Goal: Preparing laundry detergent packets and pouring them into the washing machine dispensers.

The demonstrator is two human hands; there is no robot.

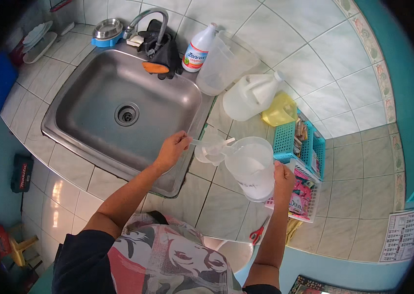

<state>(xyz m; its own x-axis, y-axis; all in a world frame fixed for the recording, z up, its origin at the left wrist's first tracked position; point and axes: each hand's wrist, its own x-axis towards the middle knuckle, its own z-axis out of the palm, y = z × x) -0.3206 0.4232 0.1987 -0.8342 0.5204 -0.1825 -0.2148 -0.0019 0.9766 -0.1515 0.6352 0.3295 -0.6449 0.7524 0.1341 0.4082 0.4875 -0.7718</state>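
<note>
My right hand (284, 177) is closed round the handle of a translucent plastic pitcher (248, 169). Whitish contents show through its wall, and dark marks are on its front. My left hand (170, 149) pinches the thin handle of a small clear plastic dipper-like cup (210, 153). That cup sits at the pitcher's left rim, over the counter just right of the sink; its exact shape is hard to make out, and I cannot tell whether it touches the pitcher.
Left lies a steel sink (89, 98) with a faucet (160, 24) and black gloves (170, 56). Behind stand a white bottle (198, 49), a clear container (224, 63), a jug (248, 98) and a yellow container (280, 109). Baskets (283, 139) and red scissors (257, 234) are right.
</note>
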